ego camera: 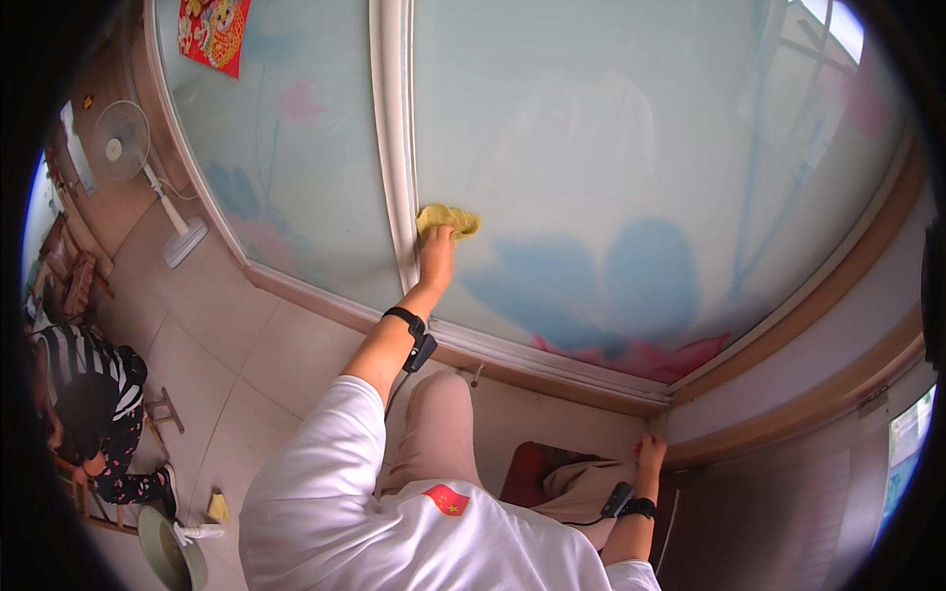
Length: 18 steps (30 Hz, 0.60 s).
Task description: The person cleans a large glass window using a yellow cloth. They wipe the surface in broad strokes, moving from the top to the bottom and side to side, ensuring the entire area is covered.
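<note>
My left hand [438,255] presses a crumpled yellow cloth [448,220] against a frosted glass panel [547,162] with a blurred blue and pink flower pattern. The cloth sits at the panel's left side, against the white upright frame bar [392,125]. Down at the lower right, my right hand [650,449] has its fingers curled beside the end of the wooden sill [632,399]; whether it grips anything there is unclear. Both wrists carry black straps with small cabled devices.
On the left, a person [96,406] sits bent over by a wooden stool [164,417]. A basin [166,550] and another yellow cloth [218,507] are on the tiled floor. A standing fan [122,148] is farther back. A dark red seat [528,469] shows beneath my right leg.
</note>
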Each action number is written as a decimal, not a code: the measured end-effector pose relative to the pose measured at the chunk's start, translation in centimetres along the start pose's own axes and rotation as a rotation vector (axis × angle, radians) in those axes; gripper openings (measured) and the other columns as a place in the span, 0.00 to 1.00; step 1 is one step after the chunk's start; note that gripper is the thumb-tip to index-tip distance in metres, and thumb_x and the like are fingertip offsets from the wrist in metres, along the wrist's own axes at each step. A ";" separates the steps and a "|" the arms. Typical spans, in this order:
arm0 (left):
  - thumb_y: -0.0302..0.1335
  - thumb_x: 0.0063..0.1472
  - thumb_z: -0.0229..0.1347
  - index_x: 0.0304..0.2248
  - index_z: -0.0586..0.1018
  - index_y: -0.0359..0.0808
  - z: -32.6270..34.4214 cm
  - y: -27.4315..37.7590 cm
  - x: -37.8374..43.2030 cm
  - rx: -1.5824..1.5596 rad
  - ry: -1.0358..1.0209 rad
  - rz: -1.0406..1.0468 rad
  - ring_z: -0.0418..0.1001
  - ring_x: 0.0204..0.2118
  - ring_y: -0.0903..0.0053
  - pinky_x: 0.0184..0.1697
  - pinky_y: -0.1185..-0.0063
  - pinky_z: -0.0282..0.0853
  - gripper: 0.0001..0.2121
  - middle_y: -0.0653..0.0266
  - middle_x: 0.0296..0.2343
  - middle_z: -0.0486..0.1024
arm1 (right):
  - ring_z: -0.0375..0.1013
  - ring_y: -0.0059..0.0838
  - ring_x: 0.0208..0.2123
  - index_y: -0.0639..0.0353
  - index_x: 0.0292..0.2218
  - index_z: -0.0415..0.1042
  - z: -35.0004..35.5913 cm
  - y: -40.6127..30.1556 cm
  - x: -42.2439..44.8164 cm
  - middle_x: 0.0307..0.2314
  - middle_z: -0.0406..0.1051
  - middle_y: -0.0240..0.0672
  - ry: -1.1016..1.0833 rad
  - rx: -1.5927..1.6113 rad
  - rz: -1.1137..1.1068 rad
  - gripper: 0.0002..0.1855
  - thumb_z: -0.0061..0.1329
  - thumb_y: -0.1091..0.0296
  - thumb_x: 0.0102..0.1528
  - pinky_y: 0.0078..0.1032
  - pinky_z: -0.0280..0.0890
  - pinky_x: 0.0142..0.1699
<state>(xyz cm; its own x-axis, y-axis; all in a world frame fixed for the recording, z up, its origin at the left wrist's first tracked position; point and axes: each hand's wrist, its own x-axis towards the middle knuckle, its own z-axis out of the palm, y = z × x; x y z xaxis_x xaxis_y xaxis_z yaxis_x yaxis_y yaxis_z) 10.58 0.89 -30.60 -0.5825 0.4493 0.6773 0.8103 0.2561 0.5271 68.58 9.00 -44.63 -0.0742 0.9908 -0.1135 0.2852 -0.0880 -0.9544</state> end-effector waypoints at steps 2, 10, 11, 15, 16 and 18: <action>0.20 0.53 0.51 0.38 0.68 0.35 1.1 2.1 0.3 -0.054 -0.011 0.016 0.67 0.38 0.53 0.39 0.66 0.65 0.11 0.51 0.36 0.67 | 0.66 0.22 0.13 0.65 0.28 0.67 0.2 0.3 0.2 0.15 0.66 0.33 0.014 -0.026 -0.006 0.09 0.40 0.68 0.55 0.18 0.59 0.17; 0.25 0.55 0.50 0.37 0.69 0.36 1.2 12.6 -0.7 -0.387 -0.569 0.455 0.68 0.37 0.57 0.37 0.67 0.65 0.09 0.55 0.35 0.69 | 0.67 0.22 0.15 0.64 0.30 0.67 -0.5 -0.2 0.5 0.16 0.67 0.33 -0.014 0.041 0.126 0.09 0.43 0.66 0.55 0.19 0.61 0.19; 0.26 0.56 0.50 0.37 0.69 0.36 0.8 13.9 -1.5 -0.392 -0.643 0.441 0.69 0.37 0.57 0.37 0.67 0.65 0.09 0.56 0.35 0.69 | 0.68 0.21 0.16 0.62 0.30 0.68 -0.4 -0.7 0.6 0.17 0.68 0.32 -0.030 0.043 0.146 0.10 0.43 0.64 0.55 0.19 0.62 0.20; 0.28 0.57 0.49 0.36 0.68 0.36 -0.7 16.1 -4.8 -0.488 -0.813 0.409 0.70 0.33 0.57 0.33 0.66 0.65 0.09 0.53 0.29 0.71 | 0.69 0.21 0.25 0.62 0.35 0.67 5.0 -9.4 -1.4 0.24 0.69 0.32 -0.257 0.035 -0.120 0.13 0.47 0.61 0.54 0.19 0.65 0.28; 0.28 0.57 0.49 0.36 0.68 0.35 -1.0 16.4 -5.3 -0.554 -0.829 0.399 0.71 0.30 0.56 0.31 0.66 0.65 0.08 0.52 0.26 0.72 | 0.69 0.21 0.29 0.62 0.39 0.67 7.4 -12.7 -2.3 0.27 0.70 0.32 -0.340 0.098 -0.154 0.16 0.48 0.60 0.54 0.19 0.66 0.32; 0.28 0.59 0.48 0.37 0.66 0.35 -1.9 16.8 -7.0 -0.632 -0.879 0.377 0.70 0.26 0.52 0.28 0.64 0.63 0.08 0.50 0.22 0.72 | 0.66 0.21 0.35 0.68 0.46 0.62 11.9 -19.8 -6.2 0.35 0.68 0.34 -0.490 0.192 -0.203 0.21 0.49 0.65 0.54 0.20 0.64 0.38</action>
<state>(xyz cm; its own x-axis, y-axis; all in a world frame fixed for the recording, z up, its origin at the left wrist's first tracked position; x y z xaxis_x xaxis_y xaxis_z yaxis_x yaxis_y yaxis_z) 28.12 0.47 -25.51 0.1383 0.9125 0.3850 0.6024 -0.3860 0.6987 52.07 3.40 -28.35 -0.5576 0.8301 0.0063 0.0433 0.0367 -0.9984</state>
